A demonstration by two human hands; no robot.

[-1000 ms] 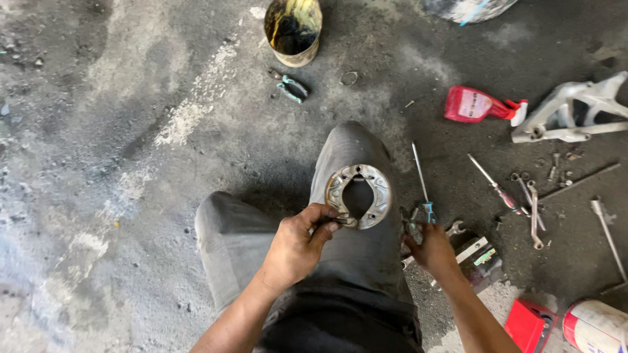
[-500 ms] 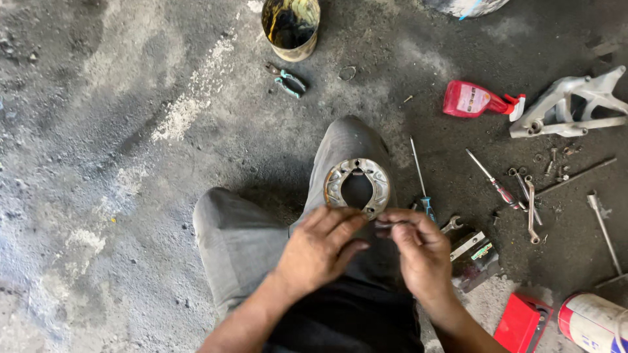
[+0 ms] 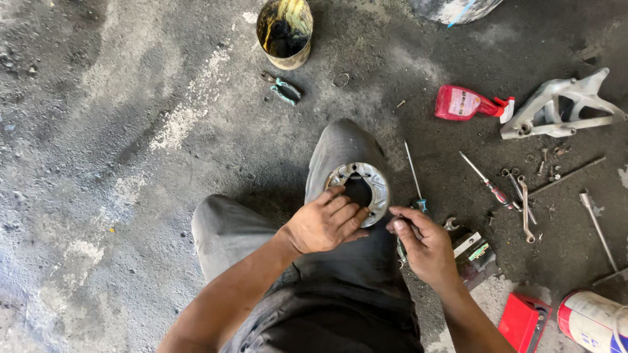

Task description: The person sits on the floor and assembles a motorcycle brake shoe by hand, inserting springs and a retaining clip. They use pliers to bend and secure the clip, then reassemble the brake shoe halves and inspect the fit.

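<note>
A round grey metal ring part [image 3: 374,184] with a dark open centre lies on my right knee [image 3: 340,147]. My left hand [image 3: 324,225] rests on its lower left rim, fingers curled over the edge and holding it in place. My right hand [image 3: 422,245] is just right of the ring, thumb and fingers pinched together on what looks like a small thin metal piece near the ring's lower right edge. A long screwdriver [image 3: 412,173] with a teal handle lies on the floor right beside that hand.
Oil-stained concrete floor. A dirty tin [image 3: 285,33] and teal pliers [image 3: 282,88] lie ahead. To the right are a red squeeze bottle [image 3: 464,104], a silver bracket [image 3: 562,104], a red-handled screwdriver [image 3: 487,183], spanners [image 3: 523,202], a red box [image 3: 523,320] and a can [image 3: 592,323].
My right hand came up from the floor beside the screwdriver to meet the left at the ring. My left hand shifted from the ring's left rim onto its lower edge.
</note>
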